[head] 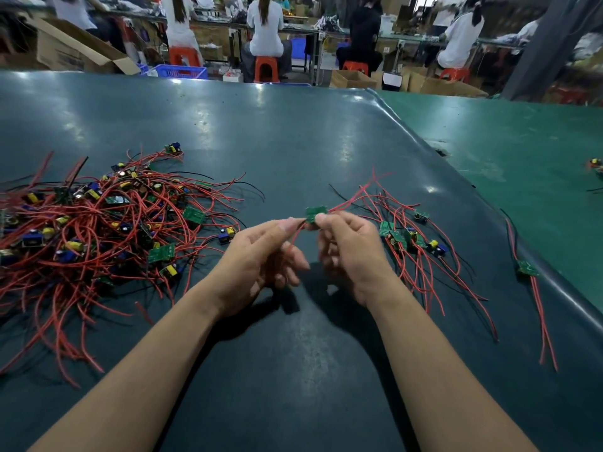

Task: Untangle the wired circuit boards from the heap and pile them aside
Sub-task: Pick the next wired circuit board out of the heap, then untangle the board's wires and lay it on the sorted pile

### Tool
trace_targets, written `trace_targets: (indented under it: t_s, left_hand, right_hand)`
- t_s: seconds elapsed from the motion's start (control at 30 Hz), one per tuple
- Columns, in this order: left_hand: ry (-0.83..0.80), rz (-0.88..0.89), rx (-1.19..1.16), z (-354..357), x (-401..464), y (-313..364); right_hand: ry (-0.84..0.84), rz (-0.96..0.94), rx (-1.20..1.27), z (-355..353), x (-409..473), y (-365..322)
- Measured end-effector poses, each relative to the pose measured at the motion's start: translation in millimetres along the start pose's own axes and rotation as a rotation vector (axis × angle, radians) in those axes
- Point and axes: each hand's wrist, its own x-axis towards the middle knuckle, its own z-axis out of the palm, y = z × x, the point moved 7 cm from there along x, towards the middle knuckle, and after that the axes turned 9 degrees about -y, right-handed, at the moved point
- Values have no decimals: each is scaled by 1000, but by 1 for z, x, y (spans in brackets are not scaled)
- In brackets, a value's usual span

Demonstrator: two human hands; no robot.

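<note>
A small green circuit board (315, 214) with red wires hangs above the dark mat, between my two hands. My right hand (350, 252) pinches the board with thumb and forefinger. My left hand (261, 256) pinches its red wires just left of the board. The wires trail up and to the right from the board. The tangled heap (98, 230) of boards and red wires lies to the left. A smaller pile of separated boards (409, 238) lies to the right of my right hand.
One single board with long red wires (528, 268) lies near the mat's raised right edge. A green table surface (522, 151) adjoins on the right. Beyond the table's far edge sit several people on orange stools, with cardboard boxes (75, 47) and blue crates.
</note>
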Motion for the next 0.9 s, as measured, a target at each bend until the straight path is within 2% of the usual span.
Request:
trace_targets:
  t_s: [0.13, 0.3, 0.37, 0.43, 0.5, 0.57, 0.67, 0.8, 0.9]
  left_hand:
    - [142, 83, -6, -14, -2, 6]
    - [538, 194, -118, -57, -11, 15]
    - [583, 228, -158, -62, -13, 15]
    - [579, 238, -149, -61, -13, 15]
    - [570, 233, -112, -59, -13, 15]
    - [563, 233, -95, -58, -13, 15]
    - [552, 235, -80, -57, -13, 16]
    - [535, 245, -56, -55, -12, 17]
    - [542, 246, -53, -57, -14, 17]
  right_hand:
    - [217, -125, -18, -21, 0, -9]
    - [553, -407, -226, -39, -18, -33]
    - [677, -456, -98, -48, -25, -33]
    - [745, -376, 130, -56, -25, -20]
    - [760, -200, 246, -59, -23, -2]
    - [729, -98, 261, -58, -21, 8]
    - [633, -73, 219, -53, -15, 8]
    - [519, -78, 48, -44, -6, 3]
    - [498, -52, 225, -46, 0, 6]
